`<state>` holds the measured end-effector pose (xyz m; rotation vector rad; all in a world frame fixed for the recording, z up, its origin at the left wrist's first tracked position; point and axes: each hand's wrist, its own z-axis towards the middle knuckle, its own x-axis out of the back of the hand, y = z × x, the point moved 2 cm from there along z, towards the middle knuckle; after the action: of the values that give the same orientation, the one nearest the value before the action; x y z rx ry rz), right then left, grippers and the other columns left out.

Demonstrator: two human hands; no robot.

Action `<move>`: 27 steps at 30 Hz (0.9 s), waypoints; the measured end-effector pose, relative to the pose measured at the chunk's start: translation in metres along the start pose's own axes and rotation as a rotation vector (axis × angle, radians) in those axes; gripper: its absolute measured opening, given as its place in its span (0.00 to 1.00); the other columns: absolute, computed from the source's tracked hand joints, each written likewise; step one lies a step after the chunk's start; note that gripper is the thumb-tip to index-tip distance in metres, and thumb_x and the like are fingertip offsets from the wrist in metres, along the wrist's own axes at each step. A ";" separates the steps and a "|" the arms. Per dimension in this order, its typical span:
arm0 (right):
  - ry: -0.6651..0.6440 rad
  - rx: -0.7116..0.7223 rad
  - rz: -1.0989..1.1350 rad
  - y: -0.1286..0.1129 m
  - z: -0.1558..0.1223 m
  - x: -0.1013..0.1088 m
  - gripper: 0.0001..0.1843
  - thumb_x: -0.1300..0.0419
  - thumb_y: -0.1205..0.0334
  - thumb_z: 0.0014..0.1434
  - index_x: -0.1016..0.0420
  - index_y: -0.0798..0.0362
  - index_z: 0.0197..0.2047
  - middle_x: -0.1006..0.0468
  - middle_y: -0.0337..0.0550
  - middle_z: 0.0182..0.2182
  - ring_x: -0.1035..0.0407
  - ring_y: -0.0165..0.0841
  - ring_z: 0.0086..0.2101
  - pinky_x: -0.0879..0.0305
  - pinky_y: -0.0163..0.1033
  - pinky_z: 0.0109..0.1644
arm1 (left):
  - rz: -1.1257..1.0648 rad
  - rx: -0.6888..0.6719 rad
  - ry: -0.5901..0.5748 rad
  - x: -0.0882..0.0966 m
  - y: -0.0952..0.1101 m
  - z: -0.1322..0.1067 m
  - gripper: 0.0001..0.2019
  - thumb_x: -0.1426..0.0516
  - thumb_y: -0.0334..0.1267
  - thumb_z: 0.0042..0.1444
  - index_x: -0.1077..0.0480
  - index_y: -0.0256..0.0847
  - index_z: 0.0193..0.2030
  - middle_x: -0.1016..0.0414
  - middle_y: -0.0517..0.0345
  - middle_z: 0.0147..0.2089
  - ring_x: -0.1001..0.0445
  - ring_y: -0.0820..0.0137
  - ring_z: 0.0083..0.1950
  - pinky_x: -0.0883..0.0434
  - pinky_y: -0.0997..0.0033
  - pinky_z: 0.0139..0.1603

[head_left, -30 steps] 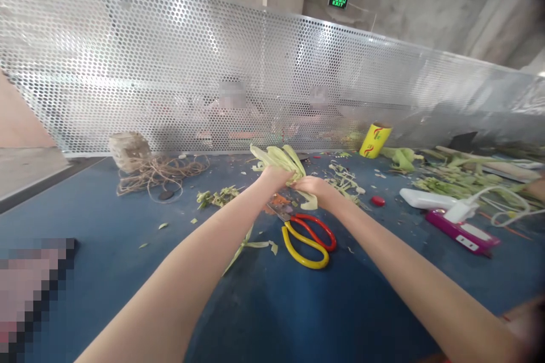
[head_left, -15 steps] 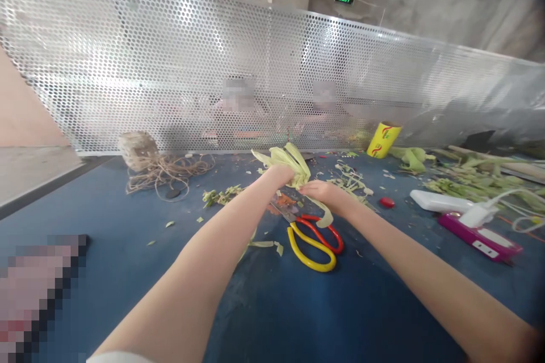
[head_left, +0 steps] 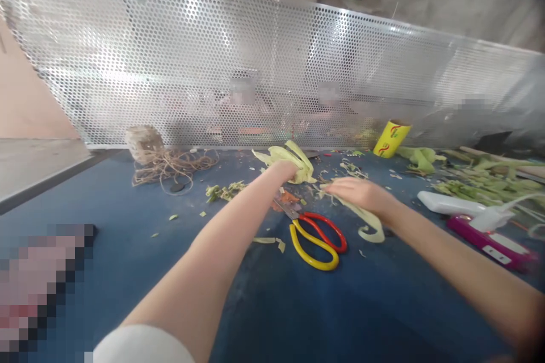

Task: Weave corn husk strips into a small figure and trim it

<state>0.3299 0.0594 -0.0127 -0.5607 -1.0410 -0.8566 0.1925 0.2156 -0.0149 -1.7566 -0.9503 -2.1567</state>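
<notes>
My left hand [head_left: 288, 170] is closed around a bundle of pale yellow-green husk leaves [head_left: 303, 168], whose broad ends fan out past the fingers. Most of its fingers are hidden behind the wrist. To the right, my right hand [head_left: 355, 190] pinches a long, narrow husk strip [head_left: 366, 220] that hangs below the palm and curls at its end. Between my forearms lie scissors [head_left: 317, 241] with one red and one yellow handle, touched by neither hand. Orange-brown scraps [head_left: 289, 197] lie by the blades.
Twine [head_left: 170, 167] lies tangled beside a pale block [head_left: 145, 143] at left. A yellow roll [head_left: 392, 139], green stalks and leaves [head_left: 481, 184], and a purple power strip [head_left: 489, 244] are at right. Behind the blue table [head_left: 272, 306] stands a perforated metal screen [head_left: 170, 62], people beyond it.
My right hand has moved right, away from the bundle, drawing the husk strip with it. My left hand stays on the bundle. The whole view has shifted slightly.
</notes>
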 end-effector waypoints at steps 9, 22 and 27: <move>0.248 -0.831 0.889 -0.018 -0.035 0.052 0.16 0.49 0.63 0.58 0.28 0.60 0.46 0.22 0.54 0.40 0.26 0.38 0.38 0.26 0.41 0.38 | -0.191 0.135 0.033 0.018 0.030 -0.036 0.15 0.47 0.39 0.58 0.36 0.37 0.50 0.33 0.51 0.50 0.30 0.63 0.46 0.30 0.57 0.44; 0.185 -0.596 1.162 -0.082 0.042 0.008 0.16 0.45 0.60 0.55 0.27 0.53 0.46 0.24 0.43 0.28 0.30 0.31 0.25 0.32 0.35 0.26 | -0.877 0.170 0.084 0.031 0.045 -0.160 0.11 0.41 0.42 0.48 0.28 0.35 0.30 0.23 0.55 0.30 0.25 0.71 0.31 0.28 0.70 0.35; 0.182 -0.516 1.186 -0.101 0.066 -0.004 0.16 0.45 0.55 0.54 0.26 0.54 0.42 0.27 0.42 0.22 0.34 0.31 0.22 0.32 0.38 0.26 | -1.078 0.267 0.265 0.036 0.026 -0.199 0.13 0.38 0.44 0.45 0.28 0.34 0.29 0.23 0.54 0.27 0.24 0.71 0.30 0.28 0.71 0.36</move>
<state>0.2114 0.0539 0.0121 -1.3188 -0.1710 -0.0760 0.0365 0.0863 0.0110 -0.8210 -2.3142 -2.4763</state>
